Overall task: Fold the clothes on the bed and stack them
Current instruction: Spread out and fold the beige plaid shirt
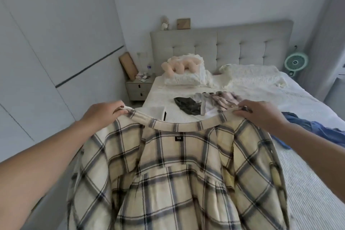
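1. Pale walls and a padded grey headboard point(220, 46) frame the bed point(308, 173), which fills the right half of the view; a white wardrobe point(37, 52) lines the left side.
2. Both arms reach forward at about the same height. The left hand point(104, 113) pinches one end of the collar of a cream and grey plaid shirt point(177, 183), fingers curled over the band. The right hand point(259, 114) grips the other end the same way.
3. Held up between the hands, the shirt hangs open with its inside and neck label facing the camera, above the near corner of the bed.
4. Its lower part is cut off by the bottom edge, and it hides the bed's near corner.
5. Beyond the collar lie a dark garment point(188, 105), a pale striped garment point(222, 100) touching it, and a folded white piece point(156, 113), partly hidden. A blue garment point(313, 129) lies crumpled right of the right forearm.
6. Bare bedding shows along the right side; pillows point(188, 78) and a plush toy point(179, 66) sit by the headboard.
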